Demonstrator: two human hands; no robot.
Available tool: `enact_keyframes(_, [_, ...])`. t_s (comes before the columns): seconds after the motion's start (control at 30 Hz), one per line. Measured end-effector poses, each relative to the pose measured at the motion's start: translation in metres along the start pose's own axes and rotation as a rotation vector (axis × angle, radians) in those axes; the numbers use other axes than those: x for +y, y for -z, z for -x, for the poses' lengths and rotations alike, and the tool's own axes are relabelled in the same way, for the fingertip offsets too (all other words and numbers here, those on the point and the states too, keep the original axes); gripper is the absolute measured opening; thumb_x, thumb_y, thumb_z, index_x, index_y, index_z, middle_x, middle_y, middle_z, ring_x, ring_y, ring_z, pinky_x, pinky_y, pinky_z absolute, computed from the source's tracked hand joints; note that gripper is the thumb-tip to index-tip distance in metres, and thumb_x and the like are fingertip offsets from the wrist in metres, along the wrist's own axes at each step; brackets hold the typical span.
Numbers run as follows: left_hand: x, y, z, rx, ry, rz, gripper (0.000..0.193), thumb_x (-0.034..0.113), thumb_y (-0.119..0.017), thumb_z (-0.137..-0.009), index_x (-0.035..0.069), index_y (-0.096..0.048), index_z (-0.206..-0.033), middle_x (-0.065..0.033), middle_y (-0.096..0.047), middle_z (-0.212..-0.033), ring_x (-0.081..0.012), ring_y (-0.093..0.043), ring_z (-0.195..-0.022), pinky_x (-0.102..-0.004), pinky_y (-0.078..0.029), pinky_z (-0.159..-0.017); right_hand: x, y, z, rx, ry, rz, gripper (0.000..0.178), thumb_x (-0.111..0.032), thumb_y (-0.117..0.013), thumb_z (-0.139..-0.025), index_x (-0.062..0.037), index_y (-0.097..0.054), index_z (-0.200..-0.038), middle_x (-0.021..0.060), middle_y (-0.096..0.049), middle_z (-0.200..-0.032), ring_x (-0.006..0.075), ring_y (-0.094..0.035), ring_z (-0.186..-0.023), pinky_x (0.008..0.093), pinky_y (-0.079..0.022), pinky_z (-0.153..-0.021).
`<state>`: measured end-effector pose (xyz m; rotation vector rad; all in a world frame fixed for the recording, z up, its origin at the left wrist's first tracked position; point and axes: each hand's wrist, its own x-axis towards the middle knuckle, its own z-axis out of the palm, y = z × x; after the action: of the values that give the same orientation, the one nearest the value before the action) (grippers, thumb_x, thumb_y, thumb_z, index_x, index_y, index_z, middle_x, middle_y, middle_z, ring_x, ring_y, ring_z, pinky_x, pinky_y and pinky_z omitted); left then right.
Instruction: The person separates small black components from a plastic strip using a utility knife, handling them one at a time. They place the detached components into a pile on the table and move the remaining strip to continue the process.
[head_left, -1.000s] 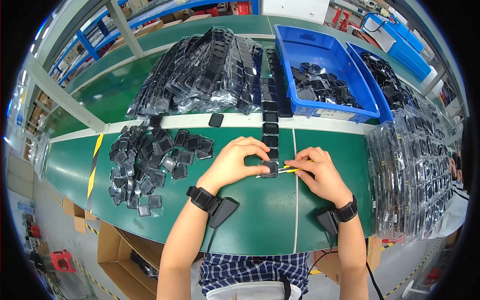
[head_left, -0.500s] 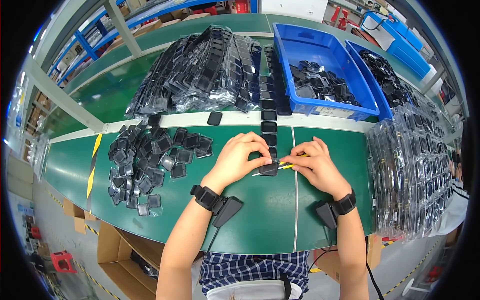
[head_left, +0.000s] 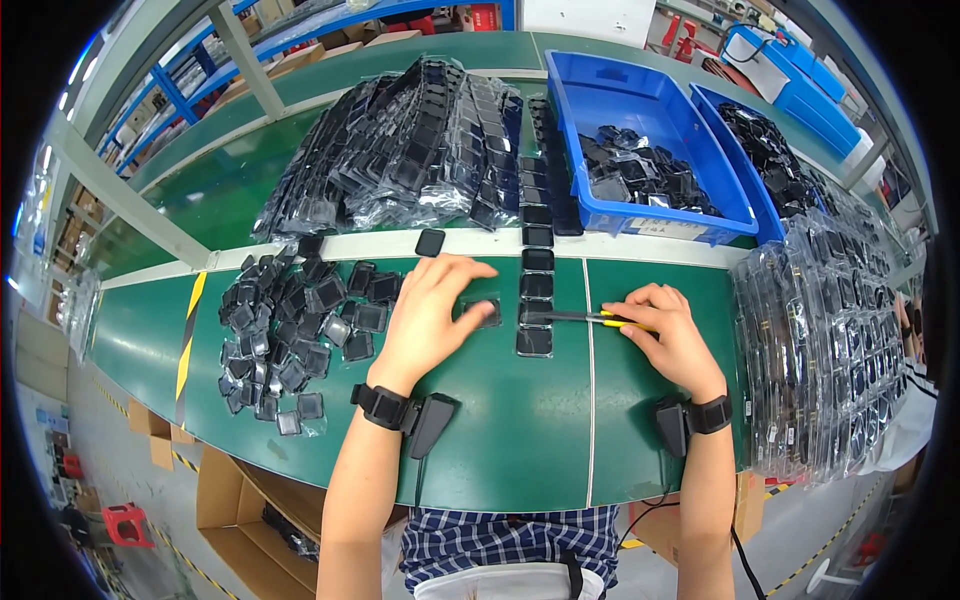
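Note:
A strip of dark square pieces in clear pouches [head_left: 536, 286] runs down the table's middle towards me. My right hand [head_left: 668, 330] is closed round scissors [head_left: 608, 317] with yellow-and-black handles, their long grey blades reaching left over the strip near its lower end. To the left of the strip, my left hand [head_left: 430, 315] is open, thumb and forefinger spread apart. A single pouched square [head_left: 483, 313] lies beside and partly under its thumb. Its other fingers are partly hidden. Further left is a loose heap of the same squares [head_left: 290, 310]. Another square [head_left: 431, 242] rests by the white rail.
A large pile of pouched strips [head_left: 410, 140] is at the back. Behind on the right stand a blue bin [head_left: 655, 215] of loose squares and a second blue bin [head_left: 765, 215]. Stacked clear packs [head_left: 820, 350] border the right side. Cardboard boxes [head_left: 225, 490] are below the table edge.
My left hand has moved left off the strip, its fingers parting; a single square now lies by its thumb. My right hand has drawn the scissors to the right.

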<state>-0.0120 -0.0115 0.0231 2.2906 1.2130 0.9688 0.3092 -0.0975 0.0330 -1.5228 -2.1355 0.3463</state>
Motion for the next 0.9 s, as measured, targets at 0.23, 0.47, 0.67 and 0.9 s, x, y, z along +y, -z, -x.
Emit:
enact_keyframes(0.23, [0.025,0.0,0.004,-0.259,-0.303,-0.135,0.028,0.02,-0.088,-0.075,0.019,-0.082,-0.102,0.004,-0.065,-0.105,-0.0207,-0.057,-0.099,-0.0372,-0.045,-0.092,-0.014,-0.016,-0.006,0.025,0.037,0.024,0.036,-0.003,-0.073,-0.087,-0.012,-0.076,-0.121,0.005,-0.061,-0.106,0.0268,-0.056,-0.102,0.0421,-0.039,-0.103])
enact_keyframes(0.47, [0.02,-0.007,0.002,-0.15,-0.349,-0.015,0.02,0.021,-0.088,-0.076,0.015,-0.081,-0.094,0.0043,-0.066,-0.101,-0.0202,-0.058,-0.099,-0.0367,-0.045,-0.092,-0.022,-0.019,-0.006,-0.011,0.071,0.016,0.035,-0.004,-0.074,-0.088,-0.015,-0.076,-0.121,0.0035,-0.06,-0.104,0.0253,-0.057,-0.104,0.0487,-0.036,-0.112])
enact_keyframes(0.67, [0.007,-0.025,-0.005,-0.133,-0.208,0.076,0.014,0.02,-0.086,-0.079,0.013,-0.078,-0.089,0.0034,-0.067,-0.102,-0.0202,-0.059,-0.099,-0.0358,-0.045,-0.092,-0.026,-0.02,-0.008,-0.054,0.051,-0.003,0.035,-0.006,-0.074,-0.089,-0.0191,-0.076,-0.121,0.0017,-0.059,-0.105,0.0229,-0.058,-0.107,0.0592,-0.027,-0.121])
enact_keyframes(0.9, [0.006,-0.032,-0.011,-0.182,-0.099,0.15,0.014,0.021,-0.086,-0.081,0.013,-0.076,-0.088,0.002,-0.068,-0.102,-0.0209,-0.06,-0.1,-0.0361,-0.044,-0.094,-0.025,-0.028,-0.012,-0.04,0.047,-0.007,0.033,-0.007,-0.073,-0.09,-0.0197,-0.077,-0.12,0.0005,-0.059,-0.106,0.0215,-0.058,-0.11,0.0598,-0.025,-0.121])
